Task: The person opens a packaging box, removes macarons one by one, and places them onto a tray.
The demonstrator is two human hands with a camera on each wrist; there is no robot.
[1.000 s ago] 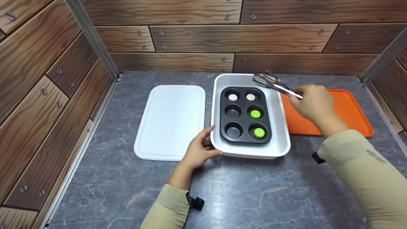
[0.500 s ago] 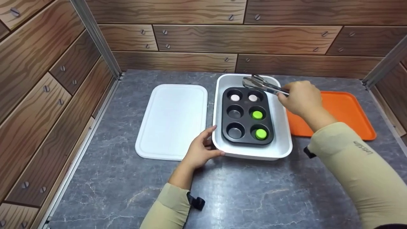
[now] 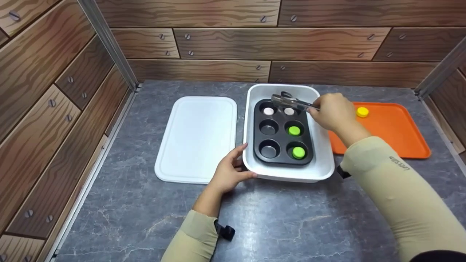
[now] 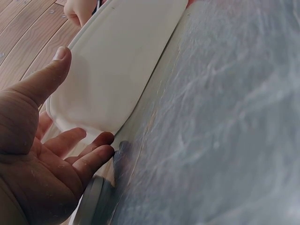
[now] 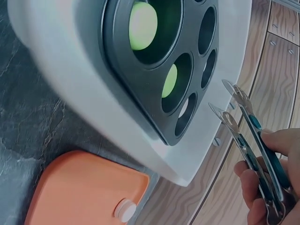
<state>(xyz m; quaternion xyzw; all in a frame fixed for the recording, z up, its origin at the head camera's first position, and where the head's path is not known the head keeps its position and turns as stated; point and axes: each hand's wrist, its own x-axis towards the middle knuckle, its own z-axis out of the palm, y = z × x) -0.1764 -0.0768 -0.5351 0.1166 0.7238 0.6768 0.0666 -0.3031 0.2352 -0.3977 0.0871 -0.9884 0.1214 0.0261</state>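
Observation:
My right hand grips metal tongs, whose spread tips hang over the far end of a dark muffin tin; nothing shows between the tips in the right wrist view. The tin lies inside a white tub. Its right column has two green macarons in the middle and near cups. Both far cups hold pale pink macarons. My left hand rests with spread, relaxed fingers around the tub's near left corner, thumb on the near side, as the left wrist view also shows.
A white lid-like board lies left of the tub. To the right, an orange tray carries a yellow macaron, partly beside my right forearm. Wood-patterned walls enclose the grey marbled table.
My right hand has carried the tongs left and down, from beyond the tub's right rim to over the tin's far cups. This uncovers the yellow macaron. The left hand stays put.

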